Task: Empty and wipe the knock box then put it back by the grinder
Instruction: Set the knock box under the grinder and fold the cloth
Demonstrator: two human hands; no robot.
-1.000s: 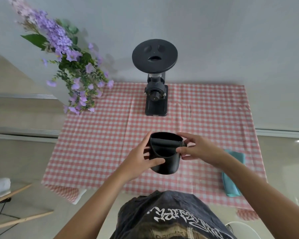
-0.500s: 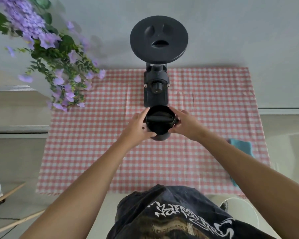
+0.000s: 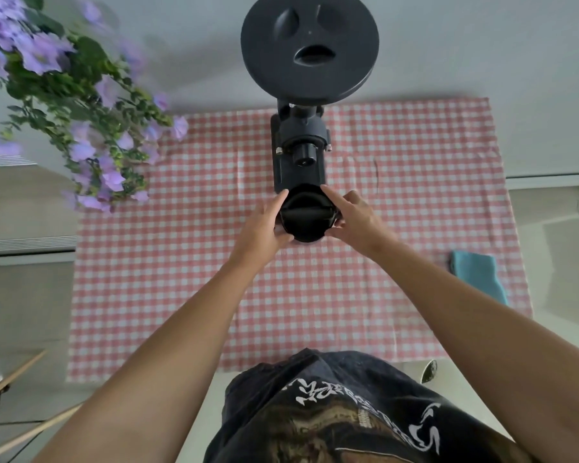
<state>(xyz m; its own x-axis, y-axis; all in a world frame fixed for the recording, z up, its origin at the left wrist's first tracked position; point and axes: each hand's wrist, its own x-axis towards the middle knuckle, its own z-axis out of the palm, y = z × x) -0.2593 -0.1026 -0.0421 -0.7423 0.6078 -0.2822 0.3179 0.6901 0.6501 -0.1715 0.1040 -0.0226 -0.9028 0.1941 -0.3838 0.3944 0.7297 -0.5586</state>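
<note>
Purple artificial flowers (image 3: 81, 105) hang at far left. Left hand (image 3: 264, 225) and right hand (image 3: 356, 218) clasp the round black plastic knock box (image 3: 306, 217) from both sides, against the front of the black coffee grinder (image 3: 300, 152) on the pink checked tablecloth (image 3: 181, 279). Folded teal cloth (image 3: 480, 274) lies at right.

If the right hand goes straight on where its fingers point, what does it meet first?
Probably the base of the tall black coffee grinder, just beyond the round black knock box that the right hand holds; depth is unclear.
</note>
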